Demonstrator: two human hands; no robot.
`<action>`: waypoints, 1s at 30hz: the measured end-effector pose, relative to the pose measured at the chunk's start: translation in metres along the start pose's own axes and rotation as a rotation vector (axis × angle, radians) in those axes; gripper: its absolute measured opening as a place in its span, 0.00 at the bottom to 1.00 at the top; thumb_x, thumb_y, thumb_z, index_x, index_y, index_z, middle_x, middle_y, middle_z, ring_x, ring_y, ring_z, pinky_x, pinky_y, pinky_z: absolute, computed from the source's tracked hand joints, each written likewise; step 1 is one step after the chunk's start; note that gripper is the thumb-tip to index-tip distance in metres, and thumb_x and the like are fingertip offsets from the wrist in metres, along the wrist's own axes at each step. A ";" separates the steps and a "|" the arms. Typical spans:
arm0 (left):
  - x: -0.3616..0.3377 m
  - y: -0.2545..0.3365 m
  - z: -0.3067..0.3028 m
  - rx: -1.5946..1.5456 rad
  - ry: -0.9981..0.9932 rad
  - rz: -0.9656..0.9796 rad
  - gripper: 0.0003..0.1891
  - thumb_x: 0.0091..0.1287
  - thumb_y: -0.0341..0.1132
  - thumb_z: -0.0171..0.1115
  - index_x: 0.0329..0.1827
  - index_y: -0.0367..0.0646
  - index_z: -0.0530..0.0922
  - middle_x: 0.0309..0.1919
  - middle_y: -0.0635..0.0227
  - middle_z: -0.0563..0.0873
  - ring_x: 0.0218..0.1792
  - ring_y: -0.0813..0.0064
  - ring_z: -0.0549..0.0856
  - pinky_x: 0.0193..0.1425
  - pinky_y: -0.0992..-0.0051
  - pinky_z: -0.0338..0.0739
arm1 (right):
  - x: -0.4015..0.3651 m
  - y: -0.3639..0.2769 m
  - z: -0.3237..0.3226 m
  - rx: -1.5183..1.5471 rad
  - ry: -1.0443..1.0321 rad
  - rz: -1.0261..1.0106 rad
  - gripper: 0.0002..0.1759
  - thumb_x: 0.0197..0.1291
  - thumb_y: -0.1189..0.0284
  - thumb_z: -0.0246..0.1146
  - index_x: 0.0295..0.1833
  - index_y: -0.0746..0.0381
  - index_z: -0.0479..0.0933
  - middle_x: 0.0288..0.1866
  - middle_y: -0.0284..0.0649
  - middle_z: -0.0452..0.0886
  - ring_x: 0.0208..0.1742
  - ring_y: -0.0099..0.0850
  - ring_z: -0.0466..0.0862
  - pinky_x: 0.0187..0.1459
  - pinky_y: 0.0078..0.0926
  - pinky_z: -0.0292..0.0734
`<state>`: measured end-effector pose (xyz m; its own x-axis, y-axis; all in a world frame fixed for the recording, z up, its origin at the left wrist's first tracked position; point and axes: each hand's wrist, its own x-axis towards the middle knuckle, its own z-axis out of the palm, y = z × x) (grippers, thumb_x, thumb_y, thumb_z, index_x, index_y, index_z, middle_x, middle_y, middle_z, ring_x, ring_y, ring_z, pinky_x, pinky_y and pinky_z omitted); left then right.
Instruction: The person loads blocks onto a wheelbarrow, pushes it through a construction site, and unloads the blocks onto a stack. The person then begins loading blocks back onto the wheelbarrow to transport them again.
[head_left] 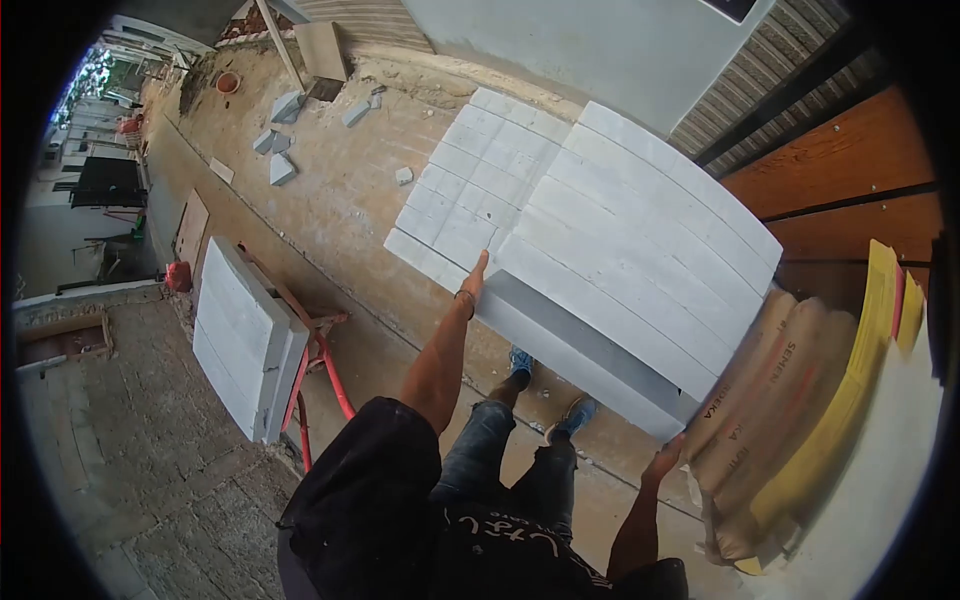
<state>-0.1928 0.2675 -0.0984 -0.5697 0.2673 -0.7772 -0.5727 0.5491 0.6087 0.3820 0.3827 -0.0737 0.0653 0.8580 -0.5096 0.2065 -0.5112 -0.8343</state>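
A long pale aerated-concrete block point(572, 362) spans the space between my hands in front of my body. My left hand point(474, 283) grips its left end, the thumb pointing up along the end face. At the other end, my right hand point(666, 458) holds the near right corner, close to the cement bags. Just beyond the block stands a tall stack of similar white blocks point(640, 235), laid side by side. A lower stack point(480, 175) adjoins it on the left. The held block overlaps the near side of the tall stack in this view.
A red wheelbarrow point(325, 365) carrying white blocks point(240, 340) stands to my left. Brown cement bags point(765, 400) and a yellow bag point(850, 400) are piled at right. Broken block pieces point(283, 168) lie on the dirt ground. A grey wall point(570, 50) rises behind the stacks.
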 end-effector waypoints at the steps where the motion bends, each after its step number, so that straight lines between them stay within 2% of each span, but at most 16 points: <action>1: 0.011 -0.016 -0.008 0.063 0.016 -0.031 0.61 0.51 0.82 0.42 0.71 0.31 0.58 0.70 0.42 0.62 0.72 0.52 0.60 0.74 0.64 0.52 | -0.019 -0.016 0.008 0.100 0.175 0.298 0.40 0.68 0.42 0.47 0.69 0.65 0.60 0.70 0.45 0.64 0.71 0.37 0.63 0.68 0.38 0.56; 2: 0.028 -0.038 -0.016 0.045 0.065 -0.067 0.60 0.51 0.81 0.44 0.72 0.32 0.59 0.70 0.43 0.62 0.73 0.53 0.59 0.74 0.63 0.52 | -0.013 0.003 -0.005 0.304 0.126 0.338 0.43 0.64 0.37 0.46 0.70 0.62 0.60 0.70 0.43 0.63 0.71 0.38 0.62 0.68 0.42 0.55; 3: 0.048 -0.063 -0.027 0.049 0.012 -0.089 0.49 0.61 0.72 0.46 0.73 0.36 0.58 0.67 0.50 0.69 0.65 0.56 0.70 0.72 0.64 0.55 | -0.011 0.013 -0.003 0.354 0.148 0.331 0.42 0.64 0.39 0.48 0.69 0.61 0.61 0.70 0.43 0.64 0.71 0.39 0.62 0.67 0.43 0.57; 6: 0.044 -0.075 -0.037 0.178 -0.077 -0.294 0.43 0.58 0.65 0.57 0.66 0.38 0.69 0.61 0.51 0.76 0.61 0.57 0.74 0.68 0.65 0.63 | -0.001 -0.003 0.015 0.345 0.158 0.404 0.37 0.62 0.45 0.56 0.67 0.58 0.63 0.63 0.40 0.70 0.62 0.39 0.71 0.58 0.39 0.69; 7: 0.037 -0.074 -0.038 0.255 -0.069 -0.323 0.40 0.56 0.63 0.61 0.63 0.38 0.73 0.58 0.53 0.79 0.58 0.58 0.77 0.65 0.66 0.66 | 0.011 0.006 0.009 0.506 -0.022 0.459 0.37 0.60 0.49 0.59 0.68 0.59 0.62 0.59 0.39 0.72 0.57 0.43 0.74 0.56 0.41 0.72; 8: 0.029 -0.073 -0.042 0.255 -0.059 -0.311 0.40 0.56 0.63 0.61 0.63 0.38 0.73 0.58 0.53 0.79 0.58 0.58 0.77 0.65 0.66 0.66 | 0.008 0.020 0.003 0.516 -0.034 0.459 0.37 0.60 0.49 0.59 0.68 0.59 0.62 0.59 0.39 0.72 0.57 0.43 0.74 0.56 0.41 0.72; 10: 0.015 -0.075 -0.049 0.103 -0.228 -0.269 0.36 0.56 0.58 0.65 0.59 0.37 0.77 0.53 0.55 0.82 0.53 0.59 0.81 0.61 0.65 0.71 | 0.005 0.025 -0.004 -0.472 -0.342 -0.595 0.40 0.57 0.49 0.61 0.70 0.59 0.60 0.58 0.37 0.72 0.57 0.45 0.74 0.57 0.42 0.72; 11: 0.013 -0.074 -0.049 0.096 -0.227 -0.249 0.36 0.56 0.58 0.65 0.59 0.37 0.77 0.53 0.55 0.82 0.53 0.59 0.81 0.61 0.65 0.71 | 0.014 0.021 -0.009 -0.164 -0.453 -0.112 0.42 0.55 0.47 0.61 0.71 0.57 0.59 0.61 0.37 0.70 0.59 0.46 0.72 0.59 0.45 0.69; 12: 0.008 -0.074 -0.048 0.087 -0.242 -0.240 0.35 0.57 0.57 0.65 0.58 0.37 0.77 0.52 0.55 0.83 0.52 0.59 0.81 0.59 0.65 0.72 | 0.022 0.014 -0.012 0.145 -0.373 0.365 0.44 0.54 0.46 0.61 0.72 0.55 0.58 0.64 0.36 0.69 0.61 0.48 0.71 0.62 0.47 0.66; 14: 0.000 -0.069 -0.044 0.071 -0.258 -0.213 0.34 0.58 0.56 0.66 0.57 0.36 0.77 0.51 0.55 0.83 0.50 0.60 0.82 0.58 0.65 0.73 | 0.026 0.013 -0.019 0.165 -0.349 0.770 0.45 0.53 0.44 0.60 0.73 0.51 0.57 0.68 0.38 0.67 0.66 0.49 0.68 0.66 0.52 0.58; 17: -0.039 -0.054 -0.043 0.072 -0.182 -0.179 0.33 0.59 0.56 0.65 0.57 0.34 0.77 0.51 0.55 0.83 0.51 0.59 0.82 0.59 0.65 0.73 | 0.028 -0.008 -0.018 0.077 -0.273 0.815 0.42 0.55 0.43 0.58 0.73 0.47 0.57 0.69 0.40 0.66 0.70 0.49 0.64 0.68 0.59 0.51; 19: -0.052 -0.062 -0.046 0.123 -0.066 -0.252 0.34 0.58 0.57 0.67 0.57 0.36 0.77 0.52 0.56 0.83 0.51 0.58 0.82 0.61 0.64 0.70 | 0.033 -0.021 -0.033 0.084 -0.399 0.791 0.42 0.55 0.43 0.58 0.72 0.48 0.59 0.69 0.40 0.67 0.69 0.48 0.64 0.66 0.62 0.51; 21: -0.095 -0.073 -0.059 -0.035 -0.077 -0.238 0.33 0.59 0.56 0.66 0.57 0.36 0.77 0.53 0.55 0.82 0.51 0.57 0.82 0.60 0.62 0.71 | 0.031 -0.035 -0.049 0.091 -0.545 0.770 0.41 0.54 0.43 0.58 0.71 0.48 0.60 0.68 0.40 0.67 0.69 0.48 0.64 0.64 0.66 0.52; 26: -0.237 -0.105 -0.122 -0.216 -0.017 -0.230 0.32 0.57 0.56 0.68 0.54 0.37 0.79 0.49 0.54 0.84 0.45 0.58 0.84 0.53 0.61 0.76 | 0.004 -0.068 -0.061 -0.021 -0.650 0.632 0.41 0.54 0.44 0.59 0.70 0.48 0.61 0.69 0.41 0.65 0.68 0.49 0.64 0.63 0.68 0.53; 28: -0.294 -0.128 -0.145 -0.222 0.175 -0.254 0.34 0.53 0.55 0.73 0.51 0.32 0.79 0.45 0.53 0.85 0.41 0.59 0.86 0.48 0.63 0.78 | -0.009 -0.081 -0.059 -0.061 -0.743 0.527 0.41 0.53 0.44 0.59 0.70 0.49 0.61 0.70 0.42 0.64 0.68 0.49 0.64 0.62 0.68 0.54; 30: -0.369 -0.128 -0.168 -0.355 0.297 -0.250 0.35 0.51 0.54 0.74 0.49 0.29 0.79 0.44 0.52 0.85 0.39 0.58 0.86 0.46 0.64 0.79 | -0.023 -0.091 -0.057 -0.092 -0.947 0.268 0.41 0.53 0.44 0.59 0.70 0.49 0.61 0.70 0.42 0.64 0.68 0.49 0.64 0.61 0.69 0.54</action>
<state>-0.0083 -0.0347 0.1375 -0.5031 -0.1022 -0.8582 -0.8477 0.2517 0.4670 0.4170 0.4121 0.0261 -0.6788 0.2993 -0.6706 0.3763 -0.6424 -0.6676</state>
